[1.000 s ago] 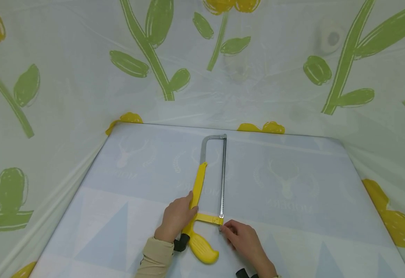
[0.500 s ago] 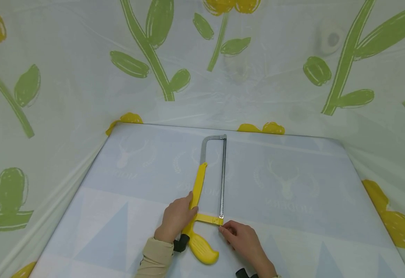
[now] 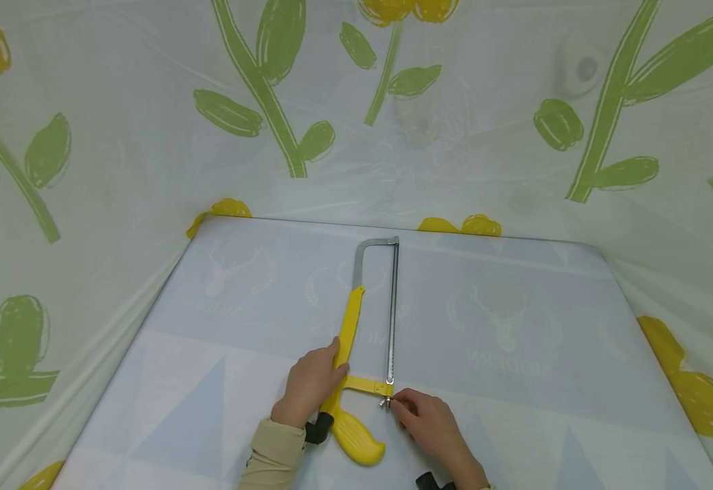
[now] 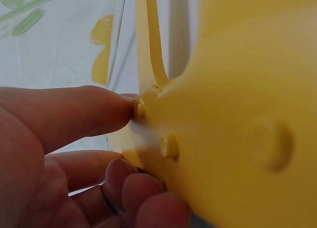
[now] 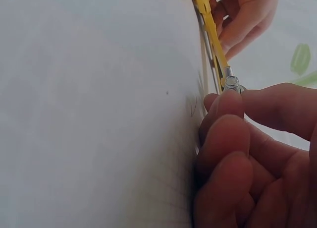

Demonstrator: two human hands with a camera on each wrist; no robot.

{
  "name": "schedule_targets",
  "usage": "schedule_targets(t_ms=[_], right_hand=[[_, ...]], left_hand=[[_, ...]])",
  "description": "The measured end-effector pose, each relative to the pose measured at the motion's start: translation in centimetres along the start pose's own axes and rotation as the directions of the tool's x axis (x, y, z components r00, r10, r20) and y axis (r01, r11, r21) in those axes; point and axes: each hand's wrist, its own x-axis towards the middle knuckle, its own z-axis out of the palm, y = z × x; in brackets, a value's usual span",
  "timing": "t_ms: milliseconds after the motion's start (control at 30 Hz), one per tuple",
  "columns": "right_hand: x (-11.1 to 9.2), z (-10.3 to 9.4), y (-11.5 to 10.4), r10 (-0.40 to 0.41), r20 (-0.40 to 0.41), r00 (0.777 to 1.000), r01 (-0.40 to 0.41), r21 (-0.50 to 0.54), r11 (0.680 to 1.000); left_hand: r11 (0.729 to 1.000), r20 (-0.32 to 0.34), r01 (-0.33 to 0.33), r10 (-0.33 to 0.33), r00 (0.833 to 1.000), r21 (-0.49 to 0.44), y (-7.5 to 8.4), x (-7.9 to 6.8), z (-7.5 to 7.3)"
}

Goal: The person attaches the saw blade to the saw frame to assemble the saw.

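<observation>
A hacksaw (image 3: 350, 316) with a yellow frame and handle lies on the covered table, its steel bow end (image 3: 358, 265) pointing away from me. The blade (image 3: 392, 313) runs along its right side. My left hand (image 3: 310, 384) grips the yellow frame just above the handle (image 3: 356, 439). In the left wrist view, the thumb (image 4: 94, 109) presses on the yellow plastic (image 4: 237, 89) and the other fingers curl beneath. At the blade's near end sits a small silver wing nut (image 3: 385, 403). My right hand (image 3: 433, 422) pinches it between thumb and fingertips, which partly hide the nut (image 5: 232, 83) in the right wrist view.
A pale cloth (image 3: 516, 299) with deer prints and blue triangles covers the table. Behind and beside it hangs a white sheet (image 3: 454, 156) with green leaves and yellow flowers. Black wrist mounts (image 3: 320, 429) sit at both wrists.
The right fingertips shift slightly at the wing nut, which turns; its wings now show beside the fingers. The left hand and the hacksaw stay in place.
</observation>
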Motion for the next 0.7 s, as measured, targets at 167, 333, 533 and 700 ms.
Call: schedule_targets(t_ms=[167, 333, 533, 700], right_hand=[[0.07, 0.09, 0.20, 0.002, -0.002, 1.000, -0.002, 0.032, 0.999], [0.26, 0.27, 0.45, 0.029, -0.006, 1.000, -0.029, 0.068, 0.997], [0.39, 0.47, 0.32, 0.067, -0.029, 0.997, -0.065, 0.081, 0.995], [0.26, 0.46, 0.23, 0.063, -0.028, 0.998, -0.061, 0.086, 0.994]], left_hand=[[1.000, -0.002, -0.007, 0.007, 1.000, 0.002, -0.05, 0.04, 0.00], [1.000, -0.009, -0.017, 0.017, 1.000, -0.007, -0.05, -0.07, 0.00], [1.000, -0.005, -0.018, 0.018, 1.000, -0.009, 0.05, -0.18, -0.15], [1.000, -0.005, -0.015, 0.015, 1.000, -0.012, 0.05, -0.19, -0.23]])
